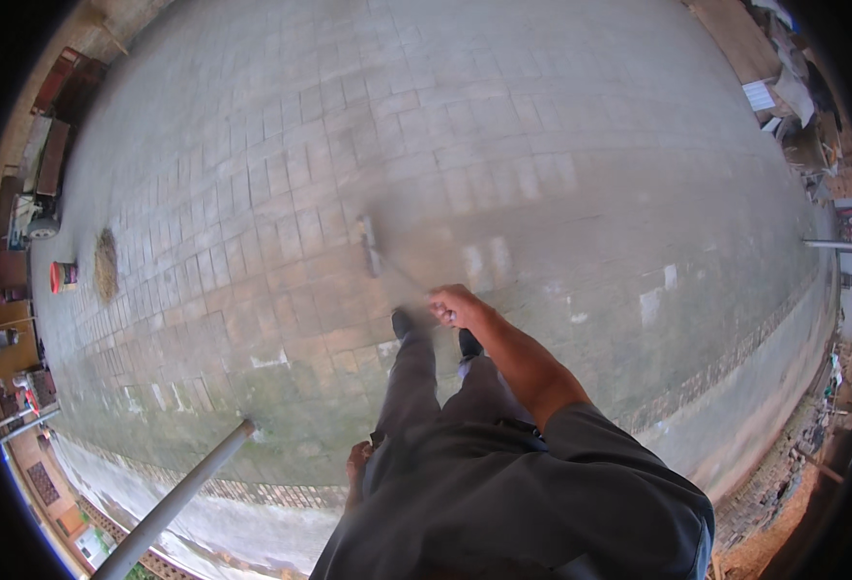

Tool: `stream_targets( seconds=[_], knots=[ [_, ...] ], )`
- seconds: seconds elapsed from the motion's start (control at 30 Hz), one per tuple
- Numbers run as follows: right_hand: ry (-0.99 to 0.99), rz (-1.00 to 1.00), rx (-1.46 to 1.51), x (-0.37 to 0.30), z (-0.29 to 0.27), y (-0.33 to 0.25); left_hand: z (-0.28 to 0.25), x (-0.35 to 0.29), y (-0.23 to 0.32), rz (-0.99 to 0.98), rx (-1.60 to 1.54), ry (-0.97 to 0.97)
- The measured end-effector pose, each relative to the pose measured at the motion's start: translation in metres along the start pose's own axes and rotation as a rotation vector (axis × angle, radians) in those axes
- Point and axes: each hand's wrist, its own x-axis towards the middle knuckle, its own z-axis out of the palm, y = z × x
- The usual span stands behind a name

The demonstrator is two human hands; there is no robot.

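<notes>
My right hand (453,306) is closed round the thin handle of a long-handled tool (369,246), out in front of my feet. Its narrow crosswise head rests on or just above the paved ground. Motion blurs the head, so whether it has bristles or a blade does not show. A ring-like pale spot sits on one finger of that hand. Down beside my left hip hangs my left hand (358,460), largely covered by my dark shirt. Its fingers are too hidden to read. Both of my dark shoes (402,323) stand on the paving just behind the tool.
Brick paving (281,184) spreads ahead, greenish nearer my feet. A grey pole (179,498) rises at the lower left. Toward the left edge are a pile of brown debris (106,266), a red bucket (62,276) and a wheeled cart (43,225). Clutter (793,87) lines the far right.
</notes>
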Motion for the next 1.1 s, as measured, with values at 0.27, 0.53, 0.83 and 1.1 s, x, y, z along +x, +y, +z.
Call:
stream_targets(
  seconds=[0.27, 0.53, 0.83, 1.1],
  knots=[
    [0.202, -0.046, 0.169, -0.036, -0.098, -0.035, -0.019, 0.034, -0.002, 0.144, -0.477, -0.047],
    [0.282, -0.251, 0.314, -0.059, -0.075, -0.052, -0.019, 0.098, -0.022, 0.085, -0.374, -0.095],
    [0.094, -0.077, 0.011, -0.031, -0.003, -0.056, -0.033, 0.09, 0.018, 0.064, -0.263, -0.092],
    [0.09, -0.085, 0.053, -0.025, -0.103, -0.068, -0.017, 0.089, 0.028, -0.074, -0.002, -0.051]
  ],
)
